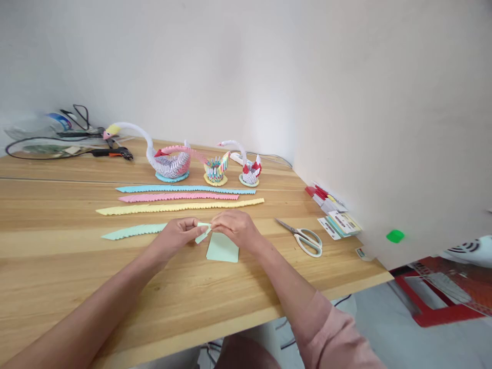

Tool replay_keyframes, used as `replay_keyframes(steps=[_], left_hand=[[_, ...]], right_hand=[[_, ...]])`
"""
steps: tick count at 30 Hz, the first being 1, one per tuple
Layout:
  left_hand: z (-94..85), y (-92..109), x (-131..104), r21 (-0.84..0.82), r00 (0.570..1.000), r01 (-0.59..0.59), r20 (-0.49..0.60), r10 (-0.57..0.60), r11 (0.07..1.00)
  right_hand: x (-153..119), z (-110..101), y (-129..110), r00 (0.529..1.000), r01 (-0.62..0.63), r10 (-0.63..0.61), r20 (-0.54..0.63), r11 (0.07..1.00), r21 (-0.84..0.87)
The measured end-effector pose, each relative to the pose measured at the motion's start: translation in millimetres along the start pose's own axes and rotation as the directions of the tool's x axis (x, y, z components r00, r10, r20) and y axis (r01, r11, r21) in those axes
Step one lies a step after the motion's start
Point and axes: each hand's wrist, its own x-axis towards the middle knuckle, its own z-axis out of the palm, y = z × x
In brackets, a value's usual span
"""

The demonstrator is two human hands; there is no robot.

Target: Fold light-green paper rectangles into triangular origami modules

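Observation:
My left hand (180, 234) pinches a small folded piece of pale green paper (202, 233) between thumb and fingers. At the paper's right edge, the closed fingers of my right hand (235, 225) grip it too. Just below my right hand lies a stack of pale green paper sheets (223, 249), its top partly covered. A green strip of folded paper units (132, 231) runs to the left, its right end behind my left hand. Beyond it lie a yellow strip (180, 207), a pink strip (179, 197) and a blue strip (184, 189).
Scissors (303, 238) lie right of my right hand on the wooden table (172, 302). Paper packs (340, 224) rest against the right wall. Three folded-paper swans (169, 166) stand at the back. Cables and a tool (111, 152) are at the back left.

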Motion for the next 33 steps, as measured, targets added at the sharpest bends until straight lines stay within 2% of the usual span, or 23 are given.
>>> replay_keyframes(steps=[4,8,12,15,18,22,26,29,33], left_hand=[[1.2,2,-2,0.288,0.987,-0.112,-0.083,0.141,0.951],[1.0,5,-4,0.471,0.966,-0.173,-0.091,0.242,0.865],[0.7,6,-4,0.385,0.977,-0.192,-0.007,0.211,0.903],[0.1,2,-1,0.292,0.989,-0.137,-0.010,0.147,0.947],[0.0,-2,1,0.252,0.991,-0.119,-0.032,0.132,0.960],[3.6,-1,1,0.315,0.986,-0.160,0.009,0.166,0.935],[5.8,1,0,0.365,0.990,-0.133,0.010,0.139,0.921],[3.1,0,0,0.356,0.993,-0.112,0.001,0.119,0.928],[0.5,2,-2,0.358,0.991,-0.126,0.013,0.130,0.925]], right_hand=[[0,4,0,0.990,-0.135,0.137,-0.016,0.986,0.094],[1,6,-5,0.933,-0.341,0.359,-0.020,0.900,0.274],[3,9,-8,0.883,-0.402,0.467,-0.043,0.803,0.440],[4,10,-11,0.888,-0.390,0.457,-0.044,0.802,0.453],[4,9,-13,0.894,-0.400,0.449,-0.005,0.802,0.443],[4,8,-14,0.903,-0.419,0.418,0.099,0.805,0.421],[6,7,-14,0.890,-0.429,0.456,0.010,0.829,0.359],[5,6,-12,0.845,-0.476,0.534,-0.027,0.774,0.417],[3,5,-8,0.816,-0.526,0.568,0.103,0.658,0.538]])
